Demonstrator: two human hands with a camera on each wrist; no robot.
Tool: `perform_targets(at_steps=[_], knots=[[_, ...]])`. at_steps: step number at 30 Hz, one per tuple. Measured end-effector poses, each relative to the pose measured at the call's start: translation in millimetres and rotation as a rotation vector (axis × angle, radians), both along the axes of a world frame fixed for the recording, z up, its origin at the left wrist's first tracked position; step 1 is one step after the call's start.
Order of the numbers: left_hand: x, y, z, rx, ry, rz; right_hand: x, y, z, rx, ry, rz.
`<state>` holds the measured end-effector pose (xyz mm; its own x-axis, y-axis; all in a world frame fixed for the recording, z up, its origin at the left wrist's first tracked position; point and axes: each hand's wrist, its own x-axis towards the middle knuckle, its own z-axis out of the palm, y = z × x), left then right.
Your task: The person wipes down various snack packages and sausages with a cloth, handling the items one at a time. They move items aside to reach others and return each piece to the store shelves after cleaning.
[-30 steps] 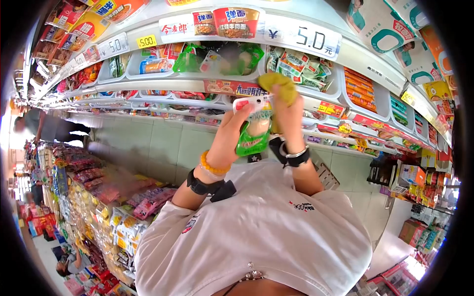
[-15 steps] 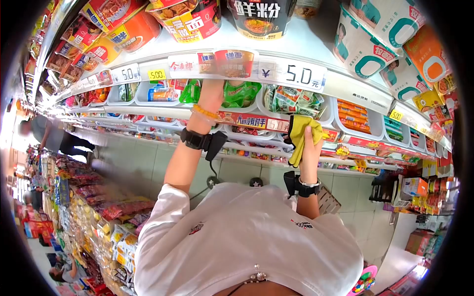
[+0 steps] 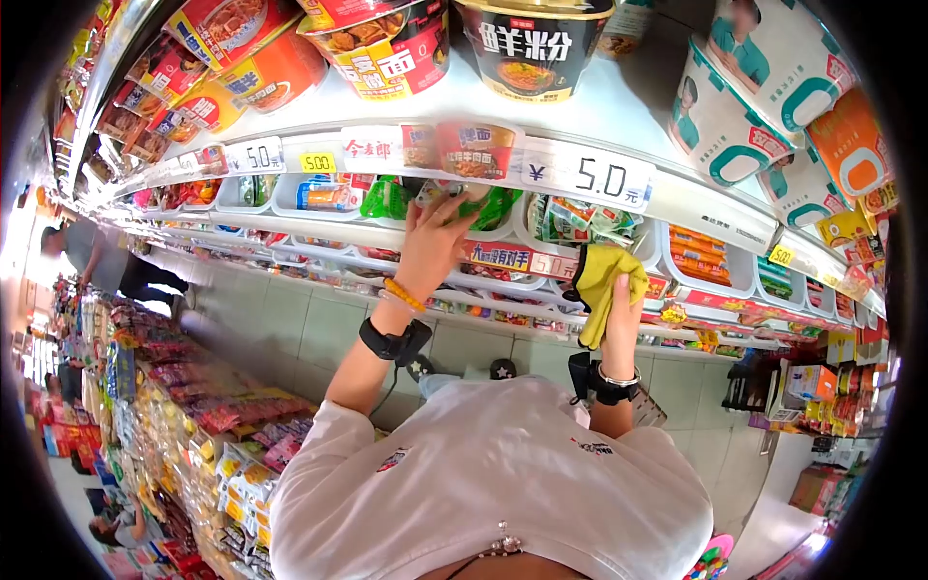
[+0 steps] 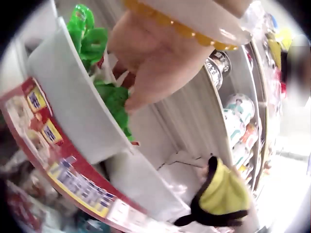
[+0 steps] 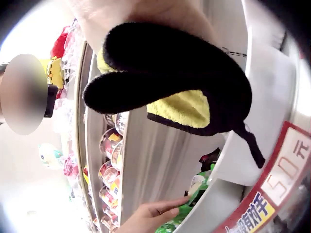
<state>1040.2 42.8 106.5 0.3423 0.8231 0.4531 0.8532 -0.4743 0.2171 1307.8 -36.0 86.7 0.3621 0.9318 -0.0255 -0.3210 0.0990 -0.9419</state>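
From here I can see the left hand reaching to the white bin, its fingers mostly straight and slightly parted, touching the green packets inside it. Over to the person's right of that bin, the right hand is closed on a yellow cloth with black edging, thumb against it, the cloth hanging in folds. Sachets lie just right of the bin, with orange packets further along; a black noodle tub stands on the shelf above
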Motion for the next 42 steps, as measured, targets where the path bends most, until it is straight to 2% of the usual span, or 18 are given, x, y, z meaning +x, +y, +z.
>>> perform_targets(at_steps=[2, 3, 6, 8, 10, 11, 12, 13, 14, 16, 18, 20, 22, 24, 33, 38, 40, 42], knots=[[-6.1, 5.2, 1.7, -0.016, 0.026, -0.010, -7.8, -8.0, 6.5, 0.007, -0.026, 0.009], [-8.1, 9.3, -1.9, 0.018, 0.007, -0.029, -12.3, -11.3, 17.0, 0.078, -0.067, 0.094], [-6.1, 13.5, 0.6, 0.006, 0.034, -0.011, -6.2, -10.6, 68.9, 0.164, -0.711, 0.471], [-6.9, 7.2, 6.2, 0.044, 0.017, -0.024, -11.6, -10.1, 112.9, 0.220, -1.066, 0.377], [-9.0, -2.4, 16.4, 0.068, -0.084, -0.059, 1.3, -19.4, 134.3, 0.067, -1.006, 0.072], [-14.6, -9.0, 21.9, 0.016, -0.100, -0.079, 7.8, -29.4, 134.2, 0.202, -1.022, -0.298], [-22.7, -13.3, 21.1, 0.007, -0.123, -0.090, -1.3, -31.0, 143.5, 0.396, -0.716, -0.666], [-31.9, -18.7, 18.5, -0.008, -0.145, -0.106, -9.3, -20.2, 160.2, 0.713, -0.663, -0.976], [-41.2, -24.9, 15.1, -0.027, -0.168, -0.127, -26.2, -11.1, 179.2, 0.841, -0.691, -1.187], [-60.0, -36.3, 12.2, -0.090, -0.213, -0.144, -33.6, 2.4, 174.9, 0.944, -0.850, -1.246], [-81.6, -48.1, 15.9, -0.157, -0.203, -0.137, -61.6, 12.5, 176.2, 0.715, -1.143, -0.807], [-105.6, -54.7, 12.4, -0.160, -0.212, -0.159, -82.2, 31.9, 173.8, 0.501, -1.541, -0.515], [-127.0, -59.4, 10.9, -0.175, -0.212, -0.166, -105.7, 64.1, 152.4, 0.451, -1.566, -0.479], [-144.7, -62.1, 12.1, -0.198, -0.203, -0.158, -115.9, 74.4, 146.1, 0.507, -1.490, -0.530], [-182.1, -56.8, -8.5, -0.178, -0.164, -0.217, -198.8, 91.4, 156.1, 0.594, -1.474, -0.571], [-205.3, -56.3, 7.2, -0.133, -0.295, -0.244, -199.2, 91.0, 157.6, 0.465, -1.416, -0.579], [-213.4, -55.3, 16.2, -0.075, -0.331, -0.229, -192.6, 91.5, 158.3, 0.483, -1.371, -0.538], [-220.0, -51.9, 28.0, -0.002, -0.350, -0.215, -187.5, 92.0, 156.6, 0.466, -1.383, -0.594]])
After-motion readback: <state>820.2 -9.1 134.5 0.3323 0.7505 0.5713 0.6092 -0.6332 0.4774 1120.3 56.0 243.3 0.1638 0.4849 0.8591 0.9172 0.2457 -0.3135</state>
